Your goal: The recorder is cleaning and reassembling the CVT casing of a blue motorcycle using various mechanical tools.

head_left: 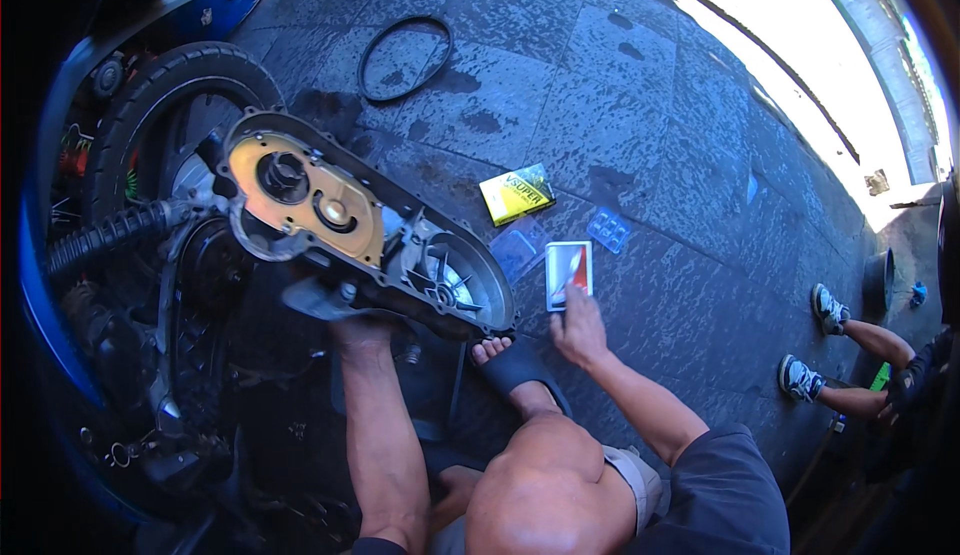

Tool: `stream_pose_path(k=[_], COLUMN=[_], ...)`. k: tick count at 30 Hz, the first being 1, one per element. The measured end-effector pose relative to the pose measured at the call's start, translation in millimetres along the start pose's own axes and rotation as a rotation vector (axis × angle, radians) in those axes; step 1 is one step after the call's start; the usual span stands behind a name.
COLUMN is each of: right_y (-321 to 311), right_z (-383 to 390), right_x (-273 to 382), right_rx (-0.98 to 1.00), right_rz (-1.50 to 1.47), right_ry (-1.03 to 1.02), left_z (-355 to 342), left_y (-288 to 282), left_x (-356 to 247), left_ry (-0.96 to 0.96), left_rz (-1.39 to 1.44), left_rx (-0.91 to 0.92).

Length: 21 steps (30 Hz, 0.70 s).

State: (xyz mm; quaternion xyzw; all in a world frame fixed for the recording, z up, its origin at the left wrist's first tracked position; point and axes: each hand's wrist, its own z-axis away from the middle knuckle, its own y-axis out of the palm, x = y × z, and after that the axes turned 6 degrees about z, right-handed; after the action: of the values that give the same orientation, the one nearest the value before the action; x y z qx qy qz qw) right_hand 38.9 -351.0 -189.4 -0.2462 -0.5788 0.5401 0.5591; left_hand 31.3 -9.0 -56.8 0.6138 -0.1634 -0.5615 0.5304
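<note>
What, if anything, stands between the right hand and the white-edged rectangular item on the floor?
Nothing visible. The right hand overlaps the near edge of the white-edged rectangular item in this view; whether they touch can't be told. The clear plastic lies left of it and the yellow packet beyond, neither between them.

- L hand (357,329) at underside of eng. case (395,255), mostly hidden/blurred
- R hand (580,332) over wht/red box (560,260), contact unclear
- Ylw pkt (515,195) nearby on flr (640,105)
- Blk belt loop (380,100) farther off
- Tyre (215,60) far L
</note>
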Motion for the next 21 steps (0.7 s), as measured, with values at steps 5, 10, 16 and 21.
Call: stream_pose_path(k=[5, 10, 16, 21], right_y=[-22, -89, -134, -119], right_z=[21, 5, -77, -79], right_x=[22, 22, 63, 74], right_rx=[-0.246, -0.023, -0.054, 0.131], right_rz=[-0.284, -0.818, -1.559, -1.814], right_ry=[-0.041, 0.226, 0.256, -0.010], left_z=[26, 31, 40, 48], left_y=[-15, -7, 24, 51], left_x=[28, 76, 116, 127], left_ry=[-0.119, -0.143, -0.221, -0.117], left_rz=[0.095, 0.140, -0.061, -0.478], left_rx=[0.238, 0.222, 0.114, 0.306])
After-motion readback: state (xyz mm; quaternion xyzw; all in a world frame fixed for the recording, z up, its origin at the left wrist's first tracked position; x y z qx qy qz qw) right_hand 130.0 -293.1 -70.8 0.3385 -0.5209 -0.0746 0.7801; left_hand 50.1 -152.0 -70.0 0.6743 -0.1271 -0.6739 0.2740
